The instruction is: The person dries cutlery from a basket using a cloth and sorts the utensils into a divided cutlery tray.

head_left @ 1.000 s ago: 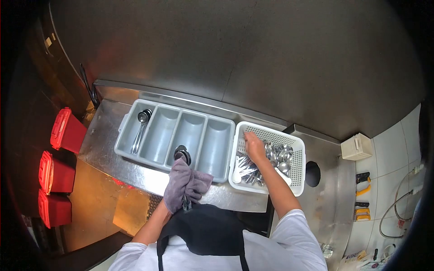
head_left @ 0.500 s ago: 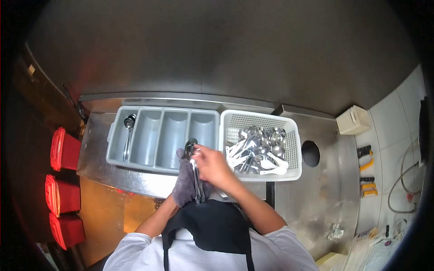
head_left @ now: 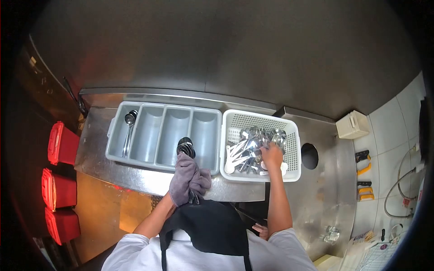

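Observation:
My left hand (head_left: 186, 180), wrapped in a grey cloth (head_left: 184, 170), grips a bundle of metal spoons (head_left: 186, 147) in front of the grey cutlery tray (head_left: 149, 166). The spoon bowls stick out at the top and the handle ends show below the cloth. My right hand (head_left: 272, 157) reaches into the white perforated basket (head_left: 229, 118), its fingers curled down among metal spoons and white-handled spoons (head_left: 244, 147). Its fingertips are hidden, so what they pinch is unclear. A few spoons (head_left: 130, 119) lie in the tray's leftmost compartment.
Red lidded bins (head_left: 59, 189) stand at the left below the steel counter (head_left: 92, 149). Right of the basket is a round dark hole (head_left: 309, 156). Yellow-and-black tools (head_left: 364, 165) and a hose (head_left: 391, 198) are at the far right. A cream box (head_left: 352, 125) sits at the back.
My right hand has left the spoons at the cloth and moved right into the basket. My left hand keeps the bundle in the cloth, whose folds now wrap around it.

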{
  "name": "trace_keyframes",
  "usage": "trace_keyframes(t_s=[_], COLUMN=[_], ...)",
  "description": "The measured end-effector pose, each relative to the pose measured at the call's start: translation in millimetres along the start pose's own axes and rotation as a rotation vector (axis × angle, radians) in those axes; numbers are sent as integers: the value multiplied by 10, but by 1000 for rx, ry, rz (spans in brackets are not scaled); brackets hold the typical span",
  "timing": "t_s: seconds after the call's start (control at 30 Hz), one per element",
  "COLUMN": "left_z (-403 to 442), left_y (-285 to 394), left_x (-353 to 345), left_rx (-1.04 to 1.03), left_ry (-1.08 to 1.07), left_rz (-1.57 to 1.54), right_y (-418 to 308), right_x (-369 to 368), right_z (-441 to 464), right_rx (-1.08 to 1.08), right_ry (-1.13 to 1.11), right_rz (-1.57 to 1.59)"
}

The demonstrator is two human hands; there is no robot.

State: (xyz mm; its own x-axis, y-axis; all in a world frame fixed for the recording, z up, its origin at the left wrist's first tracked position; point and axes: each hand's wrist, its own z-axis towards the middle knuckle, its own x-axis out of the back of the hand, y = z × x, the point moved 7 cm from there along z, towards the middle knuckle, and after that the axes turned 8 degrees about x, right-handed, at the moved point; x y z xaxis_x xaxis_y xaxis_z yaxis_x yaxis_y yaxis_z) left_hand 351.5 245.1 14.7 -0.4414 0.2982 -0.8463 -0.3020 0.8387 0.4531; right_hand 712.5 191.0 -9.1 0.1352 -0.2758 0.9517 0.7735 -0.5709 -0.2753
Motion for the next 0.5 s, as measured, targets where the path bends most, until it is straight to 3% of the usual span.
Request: trace_keyframes(t_s=[0.1,0.23,0.27,0.3,0.4,0.5], left_z=[-84,-193,-180,-175,-243,-321], left_y=[-141,-91,-82,-73,198,367], left_x=[-5,-51,66,183,373,250], left_rx=[275,246,160,78,-389,-678], left_ry=[20,70,113,163,273,351], left_rz=[-508,-513,-409,-303,398,922], right_y=[89,-120,-152,41,128,-64], right_x=[-188,-64,23,-171,-257,-200], right_z=[88,100,94,176,187,271], right_rx=[-40,111,150,40,24,62], right_ry=[-48,166,232,65,-116,68], right_rz=[62,-79,-109,-147,64,233])
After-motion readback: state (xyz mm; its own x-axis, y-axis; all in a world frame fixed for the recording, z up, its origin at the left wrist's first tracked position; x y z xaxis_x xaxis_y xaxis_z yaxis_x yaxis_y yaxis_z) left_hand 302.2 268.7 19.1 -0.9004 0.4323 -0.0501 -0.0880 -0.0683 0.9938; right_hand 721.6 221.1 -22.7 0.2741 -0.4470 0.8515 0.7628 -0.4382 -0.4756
